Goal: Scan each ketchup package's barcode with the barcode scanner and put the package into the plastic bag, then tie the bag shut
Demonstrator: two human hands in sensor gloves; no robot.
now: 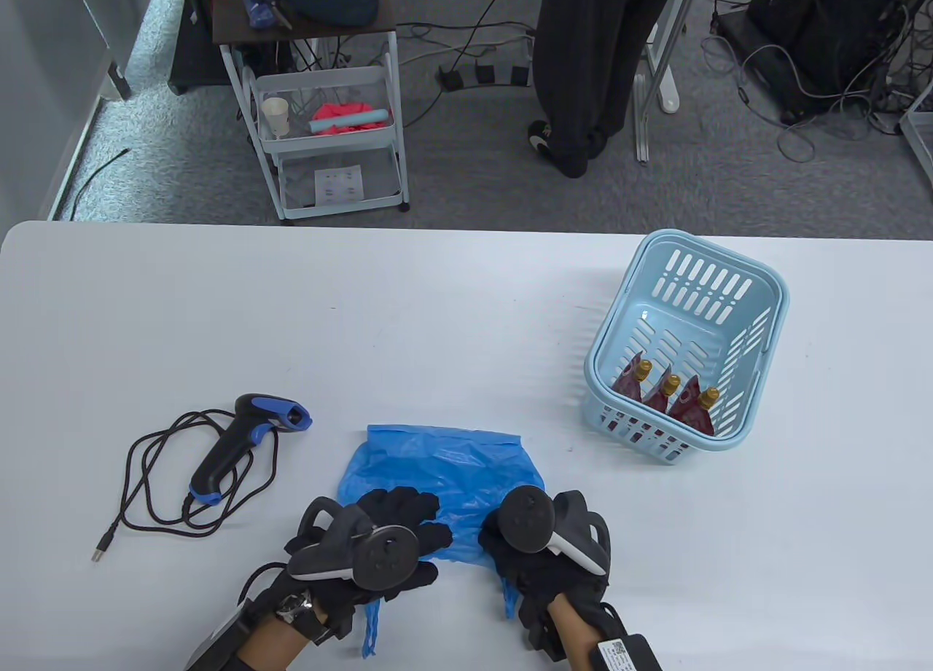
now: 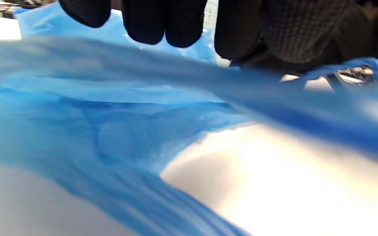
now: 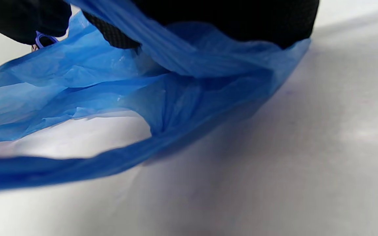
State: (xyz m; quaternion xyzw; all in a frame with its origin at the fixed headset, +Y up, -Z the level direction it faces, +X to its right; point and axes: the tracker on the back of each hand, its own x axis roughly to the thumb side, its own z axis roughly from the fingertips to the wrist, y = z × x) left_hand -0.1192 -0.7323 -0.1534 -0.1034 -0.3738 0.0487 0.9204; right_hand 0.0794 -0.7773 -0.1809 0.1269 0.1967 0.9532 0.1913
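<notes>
While the blue plastic bag (image 1: pixel 444 474) lies flat on the white desk (image 1: pixel 364 321), both gloved hands are on its near end: the left hand (image 1: pixel 379 547) has its fingers (image 2: pixel 146 23) over the bag's mouth edge, and the right hand (image 1: pixel 543 547) grips a bunched handle of the film. Whether the left fingers pinch the plastic cannot be told. To the left lies the barcode scanner (image 1: pixel 244 445) with its coiled cable. Three ketchup packages (image 1: pixel 667 401) stand in the pale blue basket (image 1: pixel 751 416) at the right.
</notes>
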